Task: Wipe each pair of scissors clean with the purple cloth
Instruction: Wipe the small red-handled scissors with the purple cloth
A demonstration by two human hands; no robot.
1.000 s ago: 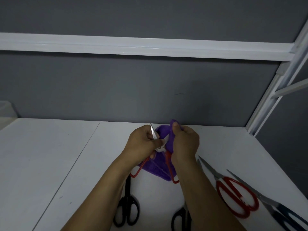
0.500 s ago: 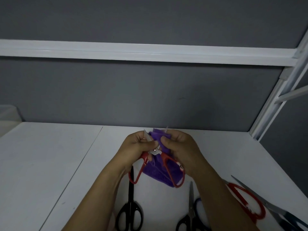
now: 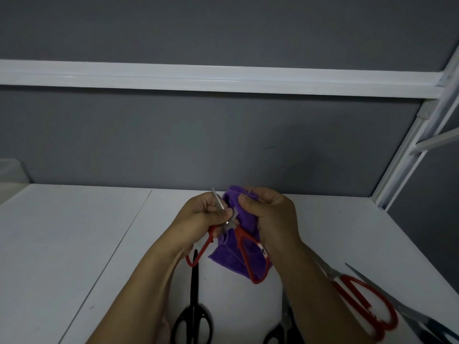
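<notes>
Purple cloth [image 3: 231, 256] clasped in the right grip [image 3: 270, 214] now hides the blade tip seen earlier, so the red-handled steel scissors [image 3: 240, 235], held by the left grip [image 3: 198, 217] over the white surface [image 3: 74, 244], seem half wiped.

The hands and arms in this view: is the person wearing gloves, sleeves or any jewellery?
No. The left hand and right hand are bare: no gloves, rings or watch show. Both forearms are uncovered as far as the frame's lower edge, with no sleeve in view.
</notes>
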